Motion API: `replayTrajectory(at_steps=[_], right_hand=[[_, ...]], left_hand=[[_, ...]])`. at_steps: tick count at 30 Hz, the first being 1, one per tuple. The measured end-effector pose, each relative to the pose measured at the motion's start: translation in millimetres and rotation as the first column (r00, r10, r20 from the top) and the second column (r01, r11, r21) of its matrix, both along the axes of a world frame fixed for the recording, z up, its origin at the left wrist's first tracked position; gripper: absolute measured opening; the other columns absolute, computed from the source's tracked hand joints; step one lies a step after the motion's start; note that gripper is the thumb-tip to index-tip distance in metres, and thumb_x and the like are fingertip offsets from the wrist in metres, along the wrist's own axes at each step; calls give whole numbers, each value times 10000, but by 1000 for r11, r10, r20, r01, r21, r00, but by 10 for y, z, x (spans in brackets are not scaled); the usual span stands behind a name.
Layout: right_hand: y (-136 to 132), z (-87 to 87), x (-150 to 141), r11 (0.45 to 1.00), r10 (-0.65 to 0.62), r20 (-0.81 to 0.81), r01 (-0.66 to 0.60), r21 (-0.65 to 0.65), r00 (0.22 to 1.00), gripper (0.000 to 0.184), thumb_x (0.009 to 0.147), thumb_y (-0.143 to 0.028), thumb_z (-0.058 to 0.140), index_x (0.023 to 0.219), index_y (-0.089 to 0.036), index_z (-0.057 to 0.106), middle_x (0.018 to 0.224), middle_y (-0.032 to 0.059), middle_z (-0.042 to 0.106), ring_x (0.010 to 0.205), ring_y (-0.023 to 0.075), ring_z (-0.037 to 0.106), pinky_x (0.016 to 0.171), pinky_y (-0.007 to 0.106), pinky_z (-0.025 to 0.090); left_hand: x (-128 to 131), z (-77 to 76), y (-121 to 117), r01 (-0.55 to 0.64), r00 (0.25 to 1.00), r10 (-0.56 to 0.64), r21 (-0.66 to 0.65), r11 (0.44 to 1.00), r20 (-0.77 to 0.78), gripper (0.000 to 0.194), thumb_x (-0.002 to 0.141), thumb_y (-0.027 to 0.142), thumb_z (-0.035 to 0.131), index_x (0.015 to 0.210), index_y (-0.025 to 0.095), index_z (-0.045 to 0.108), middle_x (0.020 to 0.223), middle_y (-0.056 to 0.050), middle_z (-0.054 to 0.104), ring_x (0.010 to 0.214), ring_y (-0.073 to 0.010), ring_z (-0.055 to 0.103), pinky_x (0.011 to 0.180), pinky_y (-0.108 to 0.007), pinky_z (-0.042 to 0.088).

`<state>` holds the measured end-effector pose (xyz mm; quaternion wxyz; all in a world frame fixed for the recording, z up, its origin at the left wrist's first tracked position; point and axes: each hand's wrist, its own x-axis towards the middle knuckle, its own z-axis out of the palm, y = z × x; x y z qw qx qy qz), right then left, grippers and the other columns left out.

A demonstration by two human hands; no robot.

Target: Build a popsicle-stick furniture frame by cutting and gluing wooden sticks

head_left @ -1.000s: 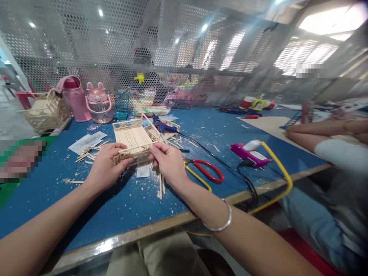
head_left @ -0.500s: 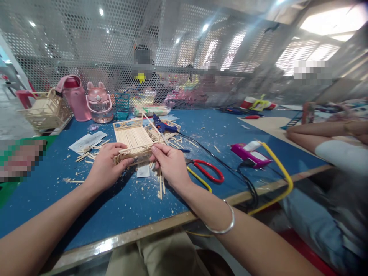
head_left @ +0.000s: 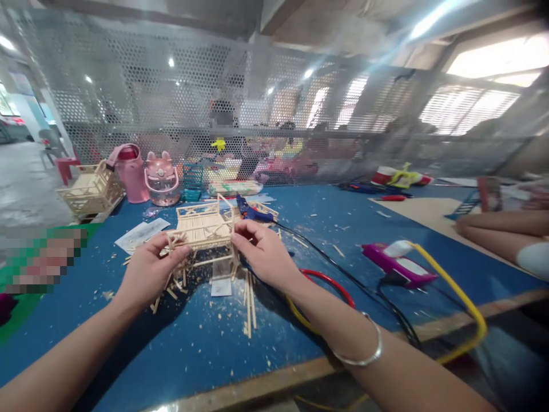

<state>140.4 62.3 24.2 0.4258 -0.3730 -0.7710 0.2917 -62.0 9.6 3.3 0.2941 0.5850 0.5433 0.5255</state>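
Note:
Between my two hands is a small wooden stick model [head_left: 201, 228], with a slatted platform and lattice railings. My left hand [head_left: 150, 266] pinches its near left corner, thumb in front. At the near right corner, my right hand [head_left: 263, 252] grips an upright of the model between thumb and fingers. Behind the model, close to my right hand, lies a blue glue gun [head_left: 255, 212] with a black cable. Loose sticks [head_left: 249, 306] and wood crumbs are scattered below it, beside a small white packet [head_left: 221, 286]. Red-and-yellow-handled pliers or cutters [head_left: 330, 280] are partly hidden by my right forearm.
A purple device [head_left: 398, 263] with a yellow tube lies to the right. Pink bottle [head_left: 131, 177], rabbit-eared jug [head_left: 162, 180] and another stick model [head_left: 92, 189] stand back left. A perforated screen [head_left: 171, 109] rises behind the table. Someone's forearm [head_left: 493, 229] rests at the right.
The near side of the model is now raised, showing its front rail and legs. My hands still hold its near corners. The camera view has shifted, so the scene sits lower and further right.

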Motion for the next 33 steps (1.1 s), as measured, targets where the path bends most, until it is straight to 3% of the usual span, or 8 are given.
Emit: replayTrajectory(at_steps=[6,9,14,18,21,24,28,33], right_hand=[[13,259,-85,975,-13,-24,18,221,1000,132,814,-253,451,734,-192,537,775,21,549,743,135,487,682,282,380],[38,408,-89,940,36,79,-60,336,996,126,819,-223,441,732,-189,525,770,21,549,750,137,489,692,285,376],[52,524,-119,924,81,188,-144,354,979,134,824,-195,444,739,-186,548,778,19,576,749,133,513,699,282,394],[-20,479,-192,900,139,195,-205,385,971,131,834,-226,465,767,-197,573,813,9,604,775,130,535,725,277,409],[-97,365,-231,890,55,76,-83,448,996,108,824,-236,497,894,-212,576,891,22,610,794,140,545,718,285,424],[-160,225,-237,794,-24,-58,55,605,998,148,792,-202,532,932,-221,576,978,52,577,911,178,530,773,329,431],[-207,105,-257,664,-71,-58,90,742,996,104,745,-202,584,840,-218,621,1053,63,530,986,213,503,825,389,419],[-234,103,-311,676,-145,-64,146,722,987,87,726,-219,598,784,-189,655,1100,87,515,1039,237,488,842,418,409]], left_hand=[[133,28,-64,12,973,7,-81,997,229,509,579,482,714,946,138,640,978,-85,673,836,-215,621,736,-329,490],[196,38,-120,40,972,-23,-68,997,232,465,607,474,693,921,136,638,1003,-96,656,832,-207,619,715,-308,496],[191,34,-180,-61,992,52,74,995,119,352,747,435,579,972,168,624,888,-69,668,765,-175,610,677,-288,489],[202,74,-205,-118,992,110,139,983,65,272,766,403,567,875,174,665,803,-47,680,689,-159,605,621,-268,481],[222,104,-219,-143,986,131,119,983,101,256,743,390,592,848,173,679,737,-34,687,638,-151,602,575,-255,478],[232,103,-227,-140,984,127,101,985,124,246,726,382,611,826,170,689,684,-27,685,588,-137,592,530,-237,471],[246,78,-236,-117,983,105,70,991,150,242,726,372,620,812,159,695,648,-22,682,559,-121,590,512,-215,470],[254,64,-248,-95,984,80,88,992,161,209,728,341,631,809,161,699,677,-18,696,580,-103,599,537,-190,473]])
